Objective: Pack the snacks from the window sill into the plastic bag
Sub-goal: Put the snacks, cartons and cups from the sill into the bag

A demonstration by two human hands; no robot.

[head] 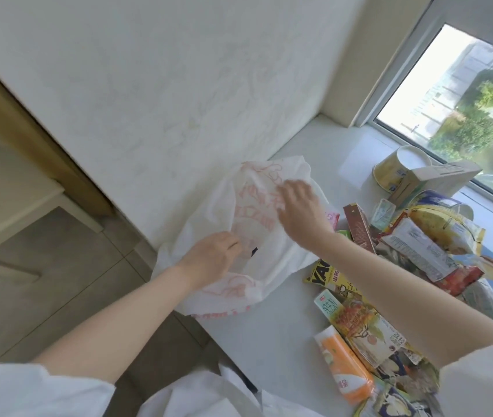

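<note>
The plastic bag [257, 224], lying on the window sill [272, 332], is pinched at its rim by the fingers [233, 245] of the left hand [209, 257] and of the right hand [299, 212], apparently to spread its mouth, while the snacks [419, 251] are heaped just right of them.

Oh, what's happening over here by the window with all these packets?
A person is getting a white plastic bag ready on the window sill. Both hands are on it: the left hand grips the near edge and the right hand pulls at the far side, apparently spreading it open. The snacks lie piled to the right on the sill, including an orange packet. Whether anything is in the bag yet cannot be told.
</note>
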